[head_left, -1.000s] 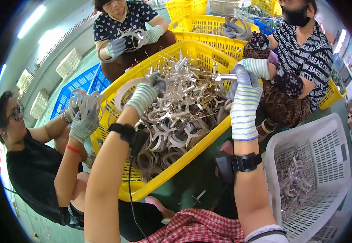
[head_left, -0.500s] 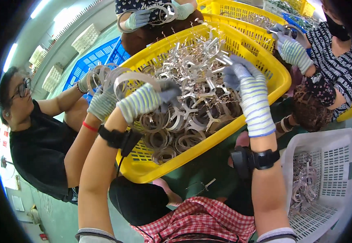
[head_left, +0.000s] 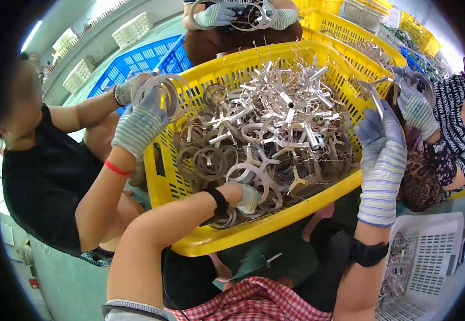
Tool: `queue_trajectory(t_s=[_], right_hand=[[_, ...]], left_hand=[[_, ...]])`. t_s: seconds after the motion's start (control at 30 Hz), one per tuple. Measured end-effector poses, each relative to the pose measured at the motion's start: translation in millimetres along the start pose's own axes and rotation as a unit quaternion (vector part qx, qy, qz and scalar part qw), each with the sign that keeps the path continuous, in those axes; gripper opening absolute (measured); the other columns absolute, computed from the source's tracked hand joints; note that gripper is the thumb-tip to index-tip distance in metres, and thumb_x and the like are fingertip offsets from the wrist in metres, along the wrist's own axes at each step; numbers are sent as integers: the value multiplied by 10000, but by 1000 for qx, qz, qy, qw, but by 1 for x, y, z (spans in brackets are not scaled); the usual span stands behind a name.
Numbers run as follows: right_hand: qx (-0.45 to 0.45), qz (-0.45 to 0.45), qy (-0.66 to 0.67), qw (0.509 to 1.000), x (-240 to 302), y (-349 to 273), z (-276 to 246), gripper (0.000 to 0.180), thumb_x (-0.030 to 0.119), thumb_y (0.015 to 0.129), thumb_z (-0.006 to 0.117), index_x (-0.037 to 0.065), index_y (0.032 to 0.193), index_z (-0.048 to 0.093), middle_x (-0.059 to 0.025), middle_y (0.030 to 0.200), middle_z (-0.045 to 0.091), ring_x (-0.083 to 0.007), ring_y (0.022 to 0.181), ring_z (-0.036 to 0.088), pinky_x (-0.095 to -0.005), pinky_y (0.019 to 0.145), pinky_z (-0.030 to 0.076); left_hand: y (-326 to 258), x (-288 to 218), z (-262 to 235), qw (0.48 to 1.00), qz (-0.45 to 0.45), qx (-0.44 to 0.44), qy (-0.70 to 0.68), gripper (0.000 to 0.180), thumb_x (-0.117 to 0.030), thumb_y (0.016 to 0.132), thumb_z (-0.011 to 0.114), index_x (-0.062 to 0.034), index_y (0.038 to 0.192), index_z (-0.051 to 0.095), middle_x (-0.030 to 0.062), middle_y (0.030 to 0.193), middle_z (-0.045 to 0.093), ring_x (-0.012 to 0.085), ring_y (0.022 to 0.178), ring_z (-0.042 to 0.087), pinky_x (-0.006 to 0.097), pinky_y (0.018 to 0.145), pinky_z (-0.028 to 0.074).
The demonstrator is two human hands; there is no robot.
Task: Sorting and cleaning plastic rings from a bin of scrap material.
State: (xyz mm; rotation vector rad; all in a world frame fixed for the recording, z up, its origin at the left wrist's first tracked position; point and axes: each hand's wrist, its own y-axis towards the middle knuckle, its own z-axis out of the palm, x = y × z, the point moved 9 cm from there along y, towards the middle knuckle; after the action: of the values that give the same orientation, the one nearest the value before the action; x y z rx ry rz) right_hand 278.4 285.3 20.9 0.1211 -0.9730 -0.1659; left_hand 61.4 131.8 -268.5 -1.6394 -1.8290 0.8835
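In the near part of a large yellow basket (head_left: pixel 275 222) is my left hand (head_left: pixel 250 199), in a striped glove. It reaches down beside a pale metal ring (head_left: pixel 254 167); its fingers are hidden, so its grip does not show. Beyond the basket's right rim, my gloved right hand (head_left: pixel 382 147) is raised, holding a Y-shaped metal piece (head_left: pixel 376 96) by one leg between its fingers. Heaped in the basket are metal rings (head_left: pixel 211 163), Y-shaped tube pieces (head_left: pixel 264 159) and thin wavy copper-coloured strips.
At left, a co-worker in black (head_left: pixel 45 182) holds several rings (head_left: pixel 168 91). Another person's gloved hands (head_left: pixel 216 14) hold rings across the basket; a third person (head_left: pixel 449 128) works at right. A white basket (head_left: pixel 430 224) with metal parts stands at lower right. A small metal piece (head_left: pixel 272 259) lies on the floor.
My left hand has moved down from the basket's left side into its near part. My right hand has moved right, away from the heap, with the Y-shaped piece. The whole view has shifted.
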Motion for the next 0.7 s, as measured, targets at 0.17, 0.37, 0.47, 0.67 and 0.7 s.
queue_trajectory(t_s=[0.17, 0.37, 0.47, 0.67, 0.7], right_hand=[[-4, 8, -5, 1000, -2, -5, 14, 357, 221, 914, 578, 15, 1204, 545, -109, 893, 670, -164, 690, 659, -304, 673, 576], [-7, 3, -6, 1000, 0, -8, 14, 342, 221, 911, 585, 18, 1185, 562, -107, 878, 677, -162, 668, 659, -298, 658, 572], [-19, 11, 8, 1000, 1, -9, 20, 304, 196, 903, 592, 18, 1148, 580, -102, 841, 671, -159, 638, 649, -283, 615, 561], [8, 65, 91, 994, -7, -8, 28, 272, 194, 881, 613, 28, 1096, 599, -94, 843, 654, -160, 651, 626, -282, 602, 546], [35, 94, 155, 983, -15, -10, 33, 294, 203, 876, 620, 33, 1113, 589, -96, 877, 650, -172, 696, 629, -304, 643, 548]], left_hand=[[-22, 0, -19, 922, -174, -30, -344, 318, -219, 931, 460, -110, 1198, 594, 19, 1165, 616, 179, 1061, 589, 351, 921, 441], [-23, 9, -9, 896, -179, -12, -405, 370, -294, 775, 615, -16, 1014, 661, 187, 1008, 654, 328, 954, 617, 381, 832, 485], [-54, 29, -14, 847, -251, -105, -456, 379, -328, 774, 632, -4, 965, 672, 198, 939, 659, 358, 880, 616, 395, 790, 492], [-130, 22, -95, 756, -183, -231, -584, 464, -270, 864, 610, -41, 1256, 515, 165, 1044, 640, 255, 935, 609, 329, 823, 479], [-150, 20, -106, 690, -155, -327, -626, 439, -230, 867, 611, -31, 1247, 517, 152, 1050, 637, 232, 941, 599, 320, 832, 471]])
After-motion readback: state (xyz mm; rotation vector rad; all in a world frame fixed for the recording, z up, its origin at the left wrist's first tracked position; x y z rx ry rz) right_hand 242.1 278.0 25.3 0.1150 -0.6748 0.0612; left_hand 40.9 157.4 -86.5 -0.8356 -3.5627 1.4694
